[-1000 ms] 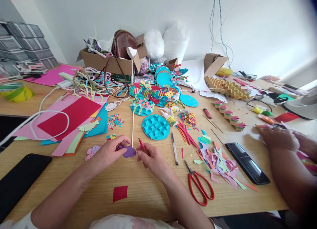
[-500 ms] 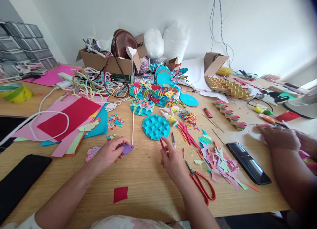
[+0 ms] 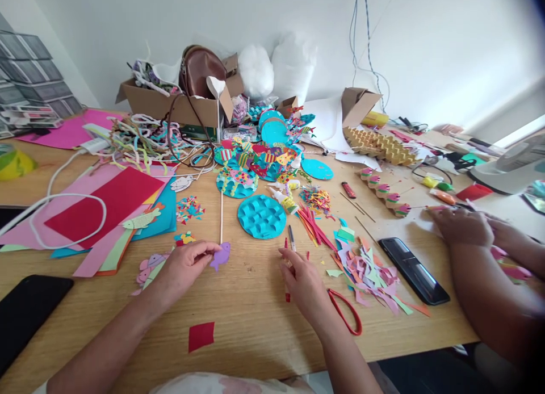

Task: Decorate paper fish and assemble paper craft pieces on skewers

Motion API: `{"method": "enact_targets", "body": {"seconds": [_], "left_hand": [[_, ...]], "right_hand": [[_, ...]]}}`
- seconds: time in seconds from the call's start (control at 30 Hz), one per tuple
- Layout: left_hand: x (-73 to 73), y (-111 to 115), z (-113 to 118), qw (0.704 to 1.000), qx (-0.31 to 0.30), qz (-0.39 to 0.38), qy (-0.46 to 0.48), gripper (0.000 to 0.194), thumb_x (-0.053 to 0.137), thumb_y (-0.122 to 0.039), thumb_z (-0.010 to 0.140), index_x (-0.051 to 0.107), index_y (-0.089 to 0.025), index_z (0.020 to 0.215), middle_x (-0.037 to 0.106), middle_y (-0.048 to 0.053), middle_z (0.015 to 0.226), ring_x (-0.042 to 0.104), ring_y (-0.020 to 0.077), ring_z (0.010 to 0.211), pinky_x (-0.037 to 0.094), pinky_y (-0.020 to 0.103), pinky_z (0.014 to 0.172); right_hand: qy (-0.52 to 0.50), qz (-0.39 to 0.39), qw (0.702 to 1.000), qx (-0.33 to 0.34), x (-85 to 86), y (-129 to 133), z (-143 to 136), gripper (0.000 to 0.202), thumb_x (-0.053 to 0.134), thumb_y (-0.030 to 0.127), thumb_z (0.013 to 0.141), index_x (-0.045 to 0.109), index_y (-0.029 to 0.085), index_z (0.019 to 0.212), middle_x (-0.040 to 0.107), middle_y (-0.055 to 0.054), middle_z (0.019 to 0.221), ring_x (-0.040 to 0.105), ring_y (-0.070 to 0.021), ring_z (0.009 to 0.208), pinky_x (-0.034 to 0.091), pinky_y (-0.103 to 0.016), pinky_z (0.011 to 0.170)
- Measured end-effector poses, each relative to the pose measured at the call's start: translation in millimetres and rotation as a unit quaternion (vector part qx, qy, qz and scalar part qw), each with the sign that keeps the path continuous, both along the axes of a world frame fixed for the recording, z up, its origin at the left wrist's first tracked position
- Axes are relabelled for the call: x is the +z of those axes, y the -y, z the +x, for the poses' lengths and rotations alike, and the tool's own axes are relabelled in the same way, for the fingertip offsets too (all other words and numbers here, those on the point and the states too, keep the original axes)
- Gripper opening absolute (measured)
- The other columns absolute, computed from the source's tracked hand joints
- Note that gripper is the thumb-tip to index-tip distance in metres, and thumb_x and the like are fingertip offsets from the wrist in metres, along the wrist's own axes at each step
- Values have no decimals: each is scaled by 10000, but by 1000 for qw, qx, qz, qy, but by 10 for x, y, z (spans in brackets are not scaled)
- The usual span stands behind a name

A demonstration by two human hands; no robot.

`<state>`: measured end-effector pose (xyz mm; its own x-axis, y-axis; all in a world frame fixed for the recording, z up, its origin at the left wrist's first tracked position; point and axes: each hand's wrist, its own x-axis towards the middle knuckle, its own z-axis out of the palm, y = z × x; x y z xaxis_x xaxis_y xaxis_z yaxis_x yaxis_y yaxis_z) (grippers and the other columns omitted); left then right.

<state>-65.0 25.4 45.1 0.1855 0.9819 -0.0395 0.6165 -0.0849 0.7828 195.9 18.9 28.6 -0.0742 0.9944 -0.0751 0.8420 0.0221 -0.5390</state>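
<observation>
While the left hand (image 3: 187, 267) is neatly pinching the fish (image 3: 221, 257), I can't tell if the right hand (image 3: 304, 280) is holding the pen (image 3: 286, 244).

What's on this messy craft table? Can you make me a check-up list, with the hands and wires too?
Surface: wooden table, a few dark specks mid-table.
Things: purple fish in the left fingers; red pen by the right hand, beside a blue disc.
Clutter: paper scraps beside a phone; red square near the front edge.
Hands: left hand pinches the fish; right hand is over the pen, grip unclear.
Cables: white cable loops over paper sheets; blue cords hang at the wall.
Surroundings: another person's hands at the right.
</observation>
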Motion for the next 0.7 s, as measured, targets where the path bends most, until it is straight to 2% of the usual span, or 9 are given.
{"method": "enact_targets", "body": {"seconds": [0.1, 0.2, 0.33, 0.47, 0.6, 0.7], "left_hand": [[-91, 24, 42, 993, -40, 103, -32, 233, 434, -240, 806, 662, -210, 843, 707, 29, 869, 643, 174, 804, 482, 274, 750], [-161, 46, 97, 974, -84, 196, -70, 250, 404, -211, 857, 653, -211, 838, 684, 36, 840, 627, 163, 799, 481, 266, 738], [-176, 78, 177, 942, -88, 293, -138, 260, 394, -182, 892, 635, -194, 795, 618, 39, 802, 593, 145, 751, 490, 242, 665], [-173, 101, 219, 909, -111, 378, -132, 251, 364, -88, 894, 596, -174, 853, 629, 41, 880, 602, 136, 863, 507, 245, 772], [-227, 129, 211, 896, -120, 410, -118, 227, 374, -51, 885, 566, -154, 948, 642, 57, 950, 608, 127, 932, 505, 229, 840], [-269, 158, 200, 896, -123, 411, -113, 205, 397, -59, 887, 554, -151, 982, 625, 76, 1020, 584, 142, 1013, 487, 252, 904]], "right_hand": [[44, -3, 999, 14, 43, 3, -22, 328, 466, 134, 818, 633, 176, 1097, 647, -103, 1076, 627, -198, 898, 450, -282, 761], [80, -8, 997, 16, 72, 8, -54, 301, 466, 127, 833, 634, 185, 1075, 623, -99, 1110, 614, -197, 925, 437, -266, 740], [122, -26, 992, 7, 89, 11, -87, 253, 438, 165, 869, 641, 188, 1019, 603, -97, 1115, 611, -187, 888, 419, -253, 663], [145, -27, 989, -3, 92, 4, -81, 249, 412, 175, 887, 638, 183, 990, 599, -98, 1104, 603, -186, 863, 408, -257, 638], [64, 24, 998, -15, 136, 46, -93, 200, 438, 203, 869, 637, 178, 876, 637, -84, 976, 596, -182, 829, 405, -264, 673], [-113, -15, 994, 2, 190, 118, -213, 242, 432, 302, 867, 599, 176, 744, 630, -36, 714, 573, -144, 653, 392, -245, 593]]}}
